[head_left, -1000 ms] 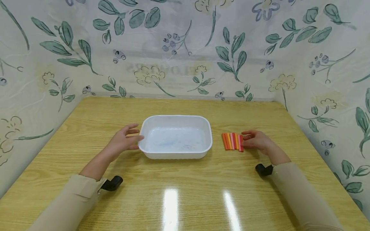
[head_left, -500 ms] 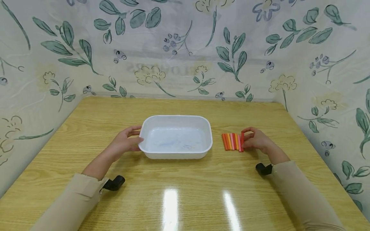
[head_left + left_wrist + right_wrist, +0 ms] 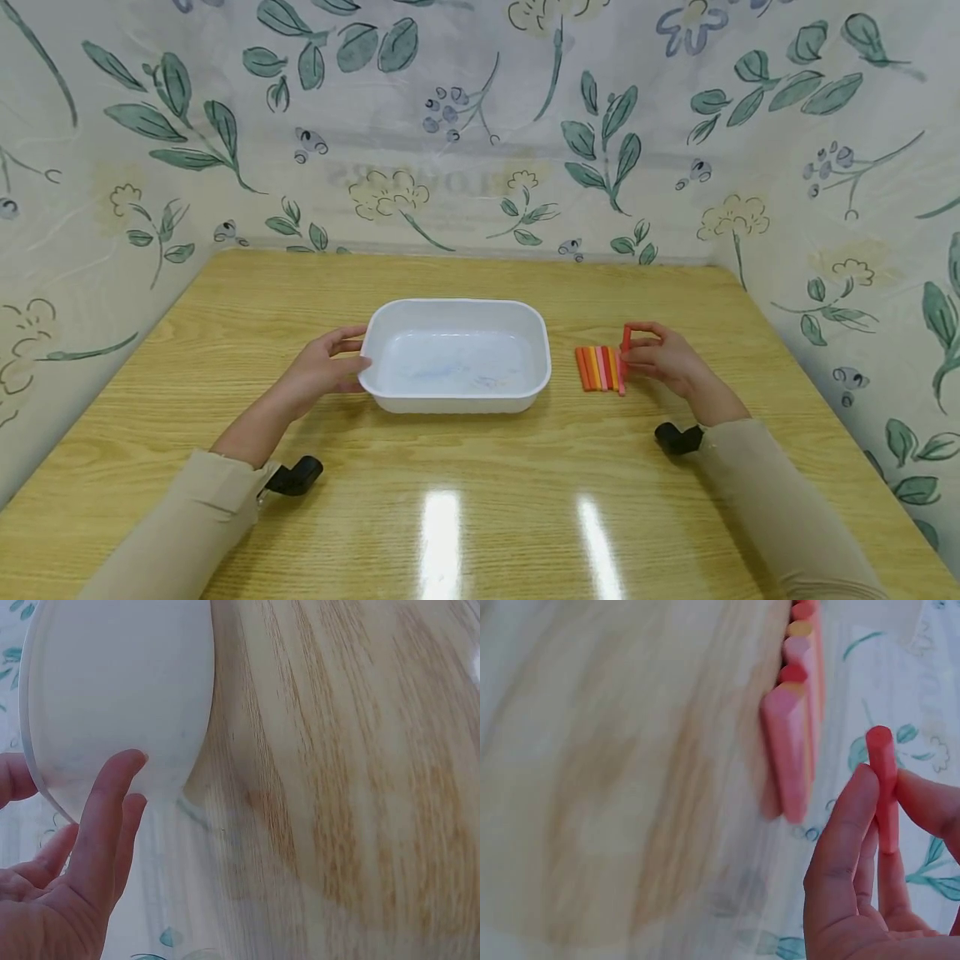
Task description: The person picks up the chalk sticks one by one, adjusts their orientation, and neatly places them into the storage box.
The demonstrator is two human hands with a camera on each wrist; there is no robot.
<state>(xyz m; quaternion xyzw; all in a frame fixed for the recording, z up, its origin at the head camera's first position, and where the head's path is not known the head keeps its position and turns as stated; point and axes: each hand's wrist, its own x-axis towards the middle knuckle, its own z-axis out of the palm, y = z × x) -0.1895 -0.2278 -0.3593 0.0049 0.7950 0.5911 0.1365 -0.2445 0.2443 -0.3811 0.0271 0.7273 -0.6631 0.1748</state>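
Note:
A white rectangular plastic basin (image 3: 453,404) stands on the table, with faint bluish smudges on its floor. My left hand (image 3: 326,367) touches its left end: the thumb lies at the near part of the rim, the other fingers extend along the far part. In the left wrist view, the thumb (image 3: 112,787) overlaps the basin's wall (image 3: 127,682). My right hand (image 3: 671,362) pinches a short red unwrapped stick (image 3: 885,787), like chalk or a crayon, upright between thumb and fingers. Beside it lies a row of several red, orange, yellow and pink sticks (image 3: 597,368).
The wood-grain table (image 3: 495,458) carries the basin in the middle and the sticks to its right. Floral sheeting (image 3: 480,167) encloses the back and both sides. Each sleeve cuff has a black wrist camera (image 3: 296,477) beside it. Bright reflections streak the table's front.
The right hand has lifted the red stick from the row's right end and moved slightly up and left. The left hand has come closer against the basin; the basin has stayed put.

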